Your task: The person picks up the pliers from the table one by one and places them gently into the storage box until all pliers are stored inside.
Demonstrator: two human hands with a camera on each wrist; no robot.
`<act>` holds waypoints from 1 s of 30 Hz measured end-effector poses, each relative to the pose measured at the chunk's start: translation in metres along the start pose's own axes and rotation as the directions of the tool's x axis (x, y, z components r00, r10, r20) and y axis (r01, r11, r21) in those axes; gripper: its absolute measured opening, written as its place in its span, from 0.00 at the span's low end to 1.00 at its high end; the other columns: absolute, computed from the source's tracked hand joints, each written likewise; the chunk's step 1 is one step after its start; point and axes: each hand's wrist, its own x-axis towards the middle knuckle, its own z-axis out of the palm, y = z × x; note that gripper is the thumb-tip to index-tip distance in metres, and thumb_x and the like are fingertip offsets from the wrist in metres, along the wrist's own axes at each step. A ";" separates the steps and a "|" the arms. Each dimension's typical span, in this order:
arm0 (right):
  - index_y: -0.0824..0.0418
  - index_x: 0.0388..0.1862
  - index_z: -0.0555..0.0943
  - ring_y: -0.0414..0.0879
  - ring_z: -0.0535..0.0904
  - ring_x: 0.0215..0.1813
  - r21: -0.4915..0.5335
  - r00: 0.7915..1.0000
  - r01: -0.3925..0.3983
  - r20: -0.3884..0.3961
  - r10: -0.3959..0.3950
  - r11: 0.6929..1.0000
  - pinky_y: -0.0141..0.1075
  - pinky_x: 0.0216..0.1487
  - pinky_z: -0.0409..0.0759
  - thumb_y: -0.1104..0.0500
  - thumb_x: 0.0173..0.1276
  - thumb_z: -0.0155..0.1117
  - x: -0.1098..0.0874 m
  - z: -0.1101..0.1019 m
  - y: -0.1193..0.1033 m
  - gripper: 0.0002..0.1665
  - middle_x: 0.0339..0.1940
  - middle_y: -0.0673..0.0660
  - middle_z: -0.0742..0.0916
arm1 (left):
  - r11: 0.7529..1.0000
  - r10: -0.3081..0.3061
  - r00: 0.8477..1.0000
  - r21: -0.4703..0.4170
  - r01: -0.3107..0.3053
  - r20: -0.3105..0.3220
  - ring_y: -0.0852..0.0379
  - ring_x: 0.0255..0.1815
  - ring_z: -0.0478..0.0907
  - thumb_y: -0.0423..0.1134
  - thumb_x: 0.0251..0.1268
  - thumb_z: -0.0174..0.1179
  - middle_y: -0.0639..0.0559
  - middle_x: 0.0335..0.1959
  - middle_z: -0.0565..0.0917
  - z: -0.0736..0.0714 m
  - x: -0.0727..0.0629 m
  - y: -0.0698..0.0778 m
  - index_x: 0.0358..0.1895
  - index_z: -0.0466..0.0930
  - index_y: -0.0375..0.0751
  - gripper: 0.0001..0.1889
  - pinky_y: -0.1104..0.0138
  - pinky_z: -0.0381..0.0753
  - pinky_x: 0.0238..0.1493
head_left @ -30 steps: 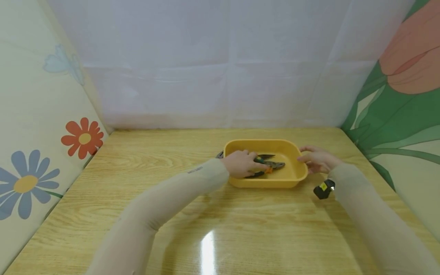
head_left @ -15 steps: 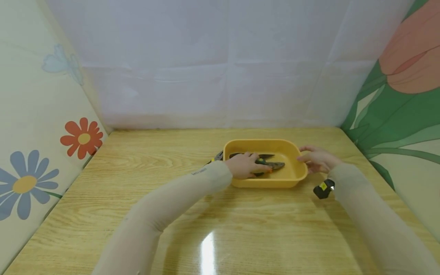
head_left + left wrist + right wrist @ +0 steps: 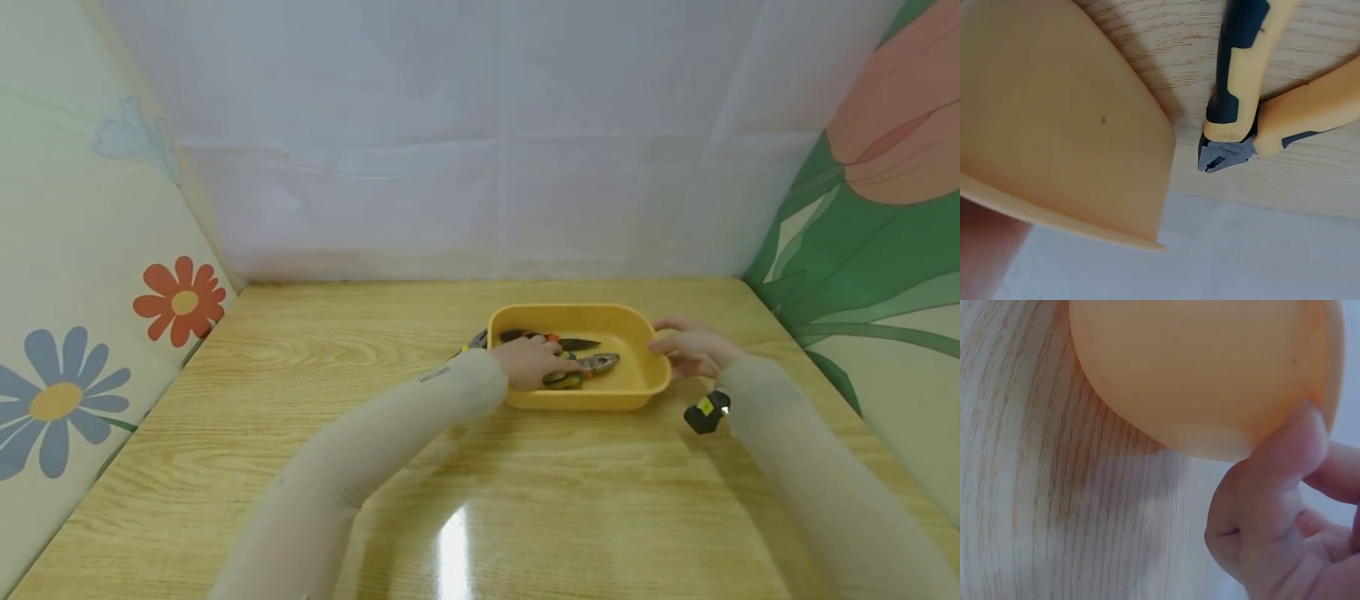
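A yellow plastic tray (image 3: 581, 399) stands on the table. My left hand (image 3: 531, 361) reaches over its left side, fingers holding a pair of pliers (image 3: 600, 362) inside; the grip is partly hidden. A dark tool with a pointed tip (image 3: 579, 343) and orange on it lies behind those pliers in the tray. My right hand (image 3: 693, 348) pinches the tray's right rim; in the right wrist view the thumb (image 3: 1297, 437) presses the outer wall. Outside the tray's left wall, yellow-and-black pliers (image 3: 1229, 150) lie on the table in the left wrist view.
The wooden table (image 3: 300, 350) runs back to a white sheet (image 3: 375, 167). Painted walls flank both sides. A small black device (image 3: 707, 413) with a yellow mark sits by the right wrist.
The pliers under my left hand have turned over, showing a brighter metal head and green-yellow handles. My left hand has shifted slightly right. The right hand and tray stay still.
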 end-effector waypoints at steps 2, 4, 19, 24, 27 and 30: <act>0.73 0.69 0.49 0.43 0.81 0.35 -0.002 1.000 -0.001 0.000 0.001 1.000 0.36 0.34 0.82 0.66 0.74 0.52 0.000 0.000 0.000 0.32 0.36 0.53 0.80 | 1.000 0.014 1.000 0.011 -0.014 -0.004 0.49 0.73 0.57 0.44 0.75 0.53 0.51 0.75 0.60 -0.001 -0.003 -0.002 0.77 0.52 0.63 0.32 0.58 0.62 0.68; 0.73 0.69 0.49 0.43 0.81 0.35 0.003 1.000 -0.001 0.002 0.001 1.000 0.36 0.34 0.82 0.66 0.74 0.52 0.000 0.000 0.000 0.32 0.36 0.54 0.80 | 1.000 0.017 1.000 0.012 -0.017 -0.011 0.49 0.74 0.56 0.47 0.73 0.54 0.52 0.75 0.60 -0.002 -0.006 -0.003 0.77 0.54 0.59 0.32 0.58 0.59 0.70; 0.73 0.69 0.49 0.43 0.80 0.34 0.014 1.000 -0.005 0.003 0.005 1.000 0.34 0.31 0.81 0.66 0.74 0.51 0.000 -0.001 0.000 0.33 0.35 0.54 0.80 | 1.000 -0.023 0.948 -0.019 0.018 -0.317 0.47 0.63 0.69 0.51 0.71 0.56 0.44 0.63 0.74 0.002 -0.059 -0.009 0.70 0.68 0.43 0.28 0.55 0.69 0.63; 0.73 0.70 0.48 0.43 0.81 0.34 0.021 1.000 0.001 0.010 -0.001 1.000 0.35 0.31 0.81 0.66 0.74 0.51 0.001 -0.001 0.001 0.33 0.35 0.54 0.80 | 0.994 -0.067 0.942 -0.104 0.034 -0.329 0.45 0.66 0.66 0.51 0.72 0.56 0.41 0.66 0.70 0.003 -0.072 -0.010 0.72 0.65 0.43 0.30 0.53 0.63 0.67; 0.73 0.69 0.49 0.43 0.80 0.33 0.018 1.000 0.014 0.019 -0.014 1.000 0.35 0.30 0.80 0.66 0.74 0.50 0.001 -0.001 0.001 0.31 0.35 0.55 0.80 | 0.986 -0.102 0.942 -0.157 0.054 -0.321 0.44 0.69 0.63 0.50 0.73 0.54 0.39 0.69 0.66 0.004 -0.080 -0.011 0.73 0.61 0.41 0.31 0.53 0.59 0.70; 0.73 0.68 0.50 0.43 0.80 0.33 0.012 1.000 0.019 0.021 -0.020 1.000 0.34 0.30 0.80 0.66 0.74 0.50 0.001 -0.001 0.001 0.31 0.35 0.54 0.80 | 0.982 -0.117 0.936 -0.176 0.061 -0.332 0.43 0.70 0.61 0.49 0.74 0.53 0.37 0.70 0.64 0.006 -0.086 -0.012 0.74 0.58 0.39 0.32 0.54 0.56 0.71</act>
